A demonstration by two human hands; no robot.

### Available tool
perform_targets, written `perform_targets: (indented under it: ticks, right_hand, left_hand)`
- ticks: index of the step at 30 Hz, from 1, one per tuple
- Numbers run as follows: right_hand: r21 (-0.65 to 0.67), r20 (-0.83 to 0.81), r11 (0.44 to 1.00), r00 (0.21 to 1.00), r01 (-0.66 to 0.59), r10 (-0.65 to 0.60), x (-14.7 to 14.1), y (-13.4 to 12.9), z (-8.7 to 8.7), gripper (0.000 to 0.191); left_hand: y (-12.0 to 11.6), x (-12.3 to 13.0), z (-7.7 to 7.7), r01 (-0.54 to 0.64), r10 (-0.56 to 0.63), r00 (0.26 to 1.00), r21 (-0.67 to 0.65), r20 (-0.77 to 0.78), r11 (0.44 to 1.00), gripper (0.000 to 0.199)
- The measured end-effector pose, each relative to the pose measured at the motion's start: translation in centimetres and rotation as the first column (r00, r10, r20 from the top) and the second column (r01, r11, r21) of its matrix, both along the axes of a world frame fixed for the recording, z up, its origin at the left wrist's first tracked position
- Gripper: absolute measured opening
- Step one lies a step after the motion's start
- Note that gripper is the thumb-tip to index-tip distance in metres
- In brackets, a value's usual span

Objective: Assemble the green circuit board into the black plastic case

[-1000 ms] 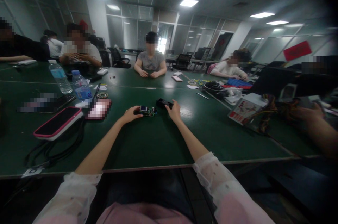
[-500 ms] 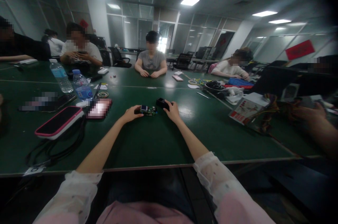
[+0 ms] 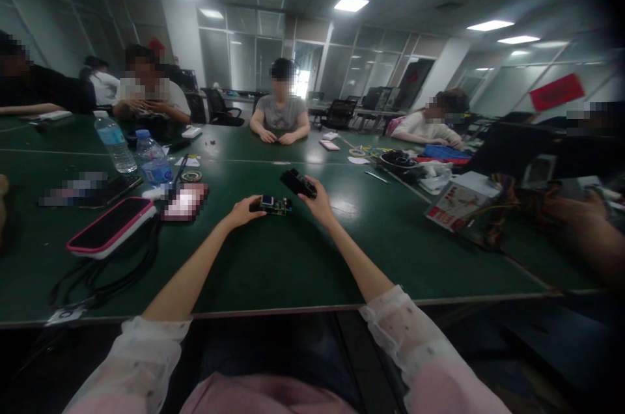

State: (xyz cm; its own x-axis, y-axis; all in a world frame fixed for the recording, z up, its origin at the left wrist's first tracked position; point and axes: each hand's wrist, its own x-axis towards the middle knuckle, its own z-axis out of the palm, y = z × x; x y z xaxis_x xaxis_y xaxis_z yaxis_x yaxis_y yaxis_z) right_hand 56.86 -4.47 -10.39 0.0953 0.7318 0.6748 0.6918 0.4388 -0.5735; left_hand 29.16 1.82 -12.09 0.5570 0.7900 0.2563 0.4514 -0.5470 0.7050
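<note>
My left hand [image 3: 245, 211] is closed on the left end of a green circuit board [image 3: 279, 207], which carries a small screen [image 3: 267, 200] and several small parts. The board is low over the green table or resting on it; I cannot tell which. Just to its right, my right hand [image 3: 318, 201] grips a black plastic case piece [image 3: 297, 182] by its right end. That piece is tilted, its left end raised above the board and apart from it.
Left on the green table [image 3: 254, 274] are a pink-edged device [image 3: 112, 226], black cables [image 3: 110, 287], a phone [image 3: 186, 201], tape [image 3: 191, 176] and two water bottles [image 3: 154, 159]. To the right stands a metal box with wires [image 3: 461, 200], near another person's hand [image 3: 579, 212]. People sit around the table.
My right hand has lifted and turned the black case piece, so its left end is higher and farther from the board. My left hand and the board have hardly moved.
</note>
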Motion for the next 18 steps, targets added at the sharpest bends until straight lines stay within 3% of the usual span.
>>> perform_targets:
  ticks: [3, 6, 11, 18]
  right_hand:
    - [-0.028, 0.023, 0.979, 0.979, -0.200, 0.200, -1.5, -0.9, 0.9, 0.053]
    - [-0.105, 0.052, 0.951, 0.954, -0.290, 0.296, -2.5, -1.7, 1.2, 0.051]
    - [-0.176, 0.098, 0.935, 0.940, -0.307, 0.327, -2.8, -2.2, 1.2, 0.052]
    - [-0.148, 0.136, 0.937, 0.932, -0.316, 0.336, -2.8, -2.0, 1.2, 0.053]
  left_hand:
    - [0.1, 0.0, 0.0, 0.006, -0.006, 1.000, 0.003, -0.005, 1.000, 0.058]
    - [0.1, -0.1, 0.0, 0.012, -0.012, 1.000, 0.008, -0.009, 1.000, 0.059]
    - [0.0, -0.1, 0.0, 0.008, -0.008, 1.000, 0.016, -0.016, 1.000, 0.058]
    - [0.0, -0.1, 0.1, -0.002, 0.003, 0.999, 0.035, -0.038, 0.999, 0.065]
